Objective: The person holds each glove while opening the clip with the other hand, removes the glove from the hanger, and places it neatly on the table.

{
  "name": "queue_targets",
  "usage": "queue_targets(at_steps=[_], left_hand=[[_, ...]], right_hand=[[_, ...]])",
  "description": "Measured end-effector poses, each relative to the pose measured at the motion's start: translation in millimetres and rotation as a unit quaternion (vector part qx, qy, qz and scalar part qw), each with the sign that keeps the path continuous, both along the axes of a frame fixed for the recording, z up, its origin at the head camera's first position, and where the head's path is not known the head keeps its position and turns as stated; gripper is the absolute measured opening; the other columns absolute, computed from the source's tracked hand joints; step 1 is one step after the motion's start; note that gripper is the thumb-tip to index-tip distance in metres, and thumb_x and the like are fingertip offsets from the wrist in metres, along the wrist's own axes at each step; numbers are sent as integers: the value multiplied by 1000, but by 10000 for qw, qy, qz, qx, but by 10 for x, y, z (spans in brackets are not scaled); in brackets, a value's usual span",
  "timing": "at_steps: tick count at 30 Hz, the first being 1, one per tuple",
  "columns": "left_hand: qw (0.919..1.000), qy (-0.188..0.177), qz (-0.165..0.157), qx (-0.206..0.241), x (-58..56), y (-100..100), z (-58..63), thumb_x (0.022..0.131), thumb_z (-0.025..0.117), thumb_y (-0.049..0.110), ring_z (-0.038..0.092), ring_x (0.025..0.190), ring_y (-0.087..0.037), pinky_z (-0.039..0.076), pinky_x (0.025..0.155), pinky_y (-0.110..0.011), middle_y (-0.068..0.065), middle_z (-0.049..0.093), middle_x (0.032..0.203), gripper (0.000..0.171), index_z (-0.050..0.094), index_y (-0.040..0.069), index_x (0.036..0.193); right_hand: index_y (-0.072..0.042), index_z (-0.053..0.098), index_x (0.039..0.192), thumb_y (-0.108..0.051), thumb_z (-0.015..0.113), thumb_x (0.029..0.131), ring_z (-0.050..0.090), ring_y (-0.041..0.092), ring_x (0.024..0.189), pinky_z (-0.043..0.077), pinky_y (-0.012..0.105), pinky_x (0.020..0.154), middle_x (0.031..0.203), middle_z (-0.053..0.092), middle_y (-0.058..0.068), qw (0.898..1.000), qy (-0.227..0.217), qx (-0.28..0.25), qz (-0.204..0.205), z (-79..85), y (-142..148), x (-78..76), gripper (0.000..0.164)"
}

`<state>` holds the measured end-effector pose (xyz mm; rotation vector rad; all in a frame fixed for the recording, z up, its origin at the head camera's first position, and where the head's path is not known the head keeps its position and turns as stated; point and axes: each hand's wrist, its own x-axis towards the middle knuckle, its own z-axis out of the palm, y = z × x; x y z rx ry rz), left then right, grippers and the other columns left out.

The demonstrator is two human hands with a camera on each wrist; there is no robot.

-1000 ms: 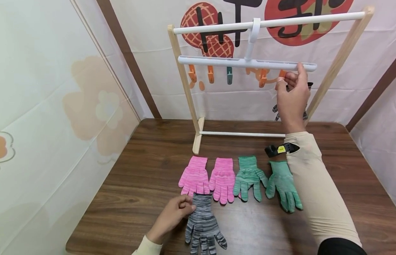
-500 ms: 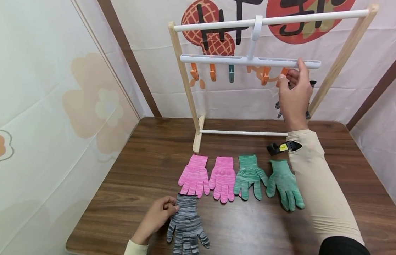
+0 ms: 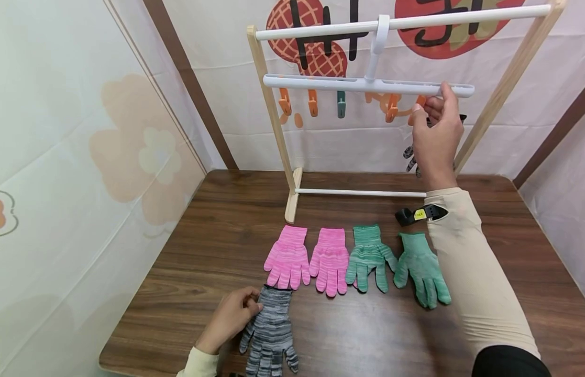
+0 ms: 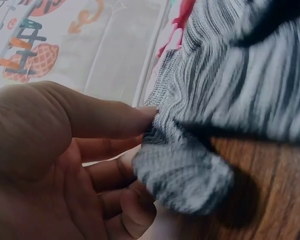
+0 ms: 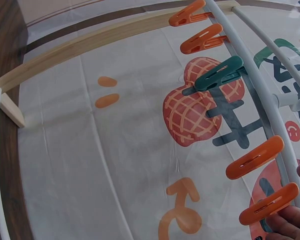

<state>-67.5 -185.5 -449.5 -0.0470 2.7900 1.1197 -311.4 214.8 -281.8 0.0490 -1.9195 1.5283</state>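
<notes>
My left hand [image 3: 233,317] pinches the cuff edge of a grey-and-black striped glove [image 3: 271,330] near the front of the table; thumb and fingertips meet on the knit [image 4: 160,117] in the left wrist view. My right hand [image 3: 436,139] is raised to the right end of a white hanger [image 3: 320,84]. Its index finger touches the bar while thumb and curled fingers grip an orange clothespin [image 5: 270,204]. Behind that hand, partly hidden, hangs another striped glove [image 3: 409,157]. Other clothespins on the hanger are orange [image 3: 313,103] and dark green [image 5: 220,73].
A wooden rack with a white top rail [image 3: 320,30] carries the hanger at the back of the brown table [image 3: 188,262]. Two pink gloves [image 3: 287,256] [image 3: 331,262] and two green gloves [image 3: 367,256] [image 3: 421,272] lie in a row before it. Printed cloth walls stand behind and left.
My left hand has moved left, taking the striped glove with it, and the glove's fingers have swung left. My right hand stays at the hanger's right end while the head view tilts slightly.
</notes>
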Motion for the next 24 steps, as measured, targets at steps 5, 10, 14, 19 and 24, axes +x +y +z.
queue_targets(at_steps=[5, 10, 14, 19, 24], left_hand=[[9998, 72, -5, -179, -15, -3, 10, 85, 75, 4, 53, 64, -9, 44, 60, -26, 5, 63, 73, 17, 72, 3, 102], [9994, 82, 46, -319, -20, 6, 26, 86, 75, 5, 51, 63, -9, 43, 59, -26, 6, 61, 73, 18, 72, 4, 104], [9980, 196, 69, -600, -63, 0, 83, 88, 76, 8, 53, 64, -7, 45, 62, -28, 8, 61, 72, 19, 72, 4, 106], [9892, 788, -36, -1233, -241, -7, 314, 92, 75, 15, 58, 71, -10, 49, 64, -35, 3, 66, 81, 24, 71, 2, 112], [9818, 1333, -257, -1331, -464, 99, 597, 96, 73, 20, 60, 75, -12, 50, 66, -37, -1, 68, 89, 26, 70, 4, 116]], right_hand=[[-13, 39, 155, -20, 60, 101, 60, 13, 118, 40, 22, 108, 128, 60, 11, 10000, 15, 2, -10, 31, 1, 12, 59], [-13, 39, 156, -20, 59, 101, 60, 13, 117, 40, 22, 107, 128, 60, 10, 10000, 22, -22, -17, 53, 4, 32, 58], [-13, 39, 156, -20, 60, 101, 60, 12, 116, 40, 22, 107, 127, 60, 10, 10000, 77, -23, -16, 62, 9, 44, 59], [-12, 39, 155, -20, 60, 101, 60, 12, 116, 40, 22, 107, 126, 61, 10, 9999, 128, 36, -46, 55, 12, 62, 59], [-12, 38, 156, -21, 60, 101, 60, 13, 118, 39, 22, 108, 128, 61, 11, 9999, 56, 102, -48, 22, 11, 86, 60]])
